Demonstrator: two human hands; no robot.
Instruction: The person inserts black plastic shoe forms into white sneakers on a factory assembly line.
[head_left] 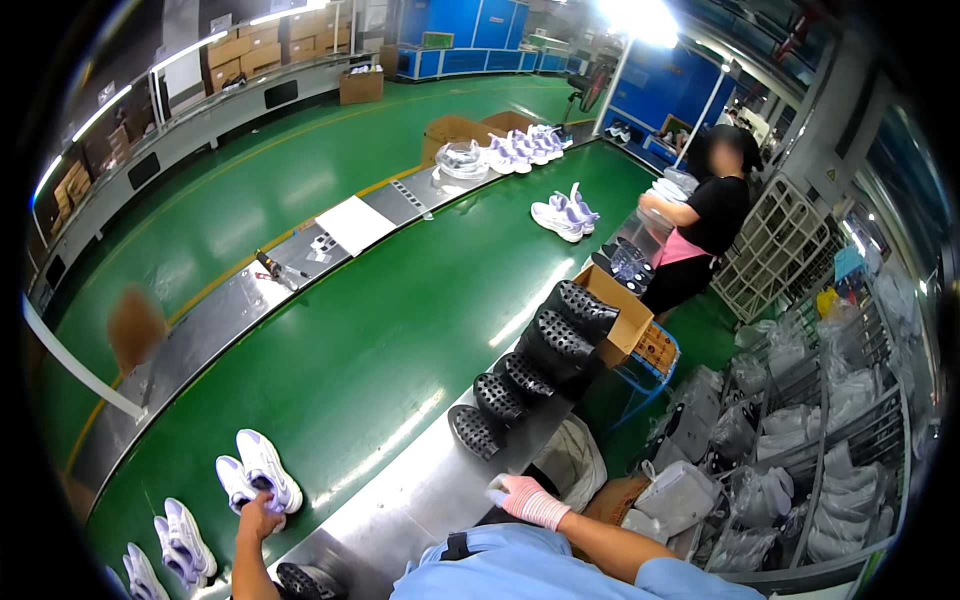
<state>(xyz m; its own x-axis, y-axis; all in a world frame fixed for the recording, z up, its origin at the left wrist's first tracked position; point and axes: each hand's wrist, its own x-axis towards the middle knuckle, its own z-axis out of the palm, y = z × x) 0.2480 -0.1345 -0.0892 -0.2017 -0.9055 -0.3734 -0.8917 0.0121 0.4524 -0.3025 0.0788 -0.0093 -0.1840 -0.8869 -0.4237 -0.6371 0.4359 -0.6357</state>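
Note:
My bare left hand (260, 513) is closed at the heel end of a pair of white and lavender sneakers (262, 470) on the green belt (370, 340). Its fingertips are partly hidden by the shoes. My right hand (532, 500), in a pink and white striped glove, is held in front of my waist beside the metal ledge (420, 500). Those fingers are curled in, and whatever they may hold is too small to make out. More white and lavender sneakers (184, 540) sit on the belt at the lower left.
Black perforated shoe-shaped pieces (500, 397) line the ledge up to a cardboard box (625, 310). Farther along stand another sneaker pair (565, 213) and a co-worker (705, 210) holding pale items. At right, a rack (830, 440) carries plastic-wrapped items. A screwdriver-like tool (270, 265) lies on the far edge.

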